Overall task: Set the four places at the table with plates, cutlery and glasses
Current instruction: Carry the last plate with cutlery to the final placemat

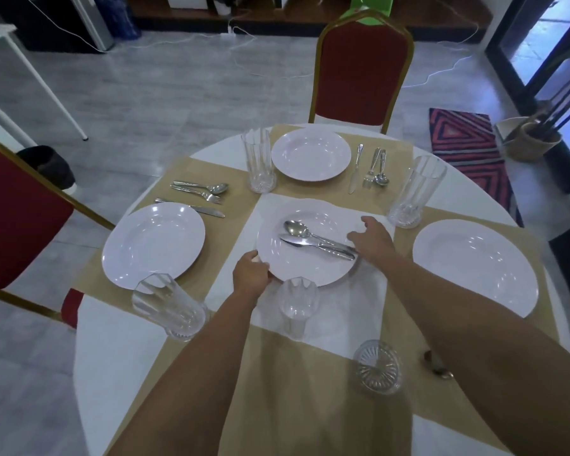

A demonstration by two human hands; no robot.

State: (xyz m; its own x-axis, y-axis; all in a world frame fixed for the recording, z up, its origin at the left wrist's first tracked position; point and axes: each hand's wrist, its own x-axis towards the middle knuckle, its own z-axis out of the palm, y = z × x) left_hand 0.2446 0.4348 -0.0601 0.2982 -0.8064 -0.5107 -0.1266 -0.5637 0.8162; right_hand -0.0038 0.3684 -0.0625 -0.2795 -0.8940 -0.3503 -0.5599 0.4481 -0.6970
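Gripping the central white round plate (pixel 309 268) at its near-left rim, the left hand (pixel 251 274) is curling round the edge, with its fingertips hidden underneath. The right hand (pixel 374 241) is clasping the opposite rim and covering the handle ends of the steel spoon (pixel 294 228) and steel knife (pixel 296 241) that are lying across the plate. Whether a third piece is lying beneath them cannot be told. The plate is sitting over the middle of the round white tabletop (pixel 112 357), though contact with the surface is not resolvable. A clear ribbed glass tumbler (pixel 298 304) is masking the plate's near edge. The right forearm is concealing most of a small metal object (pixel 436 360), which is too hidden to identify.
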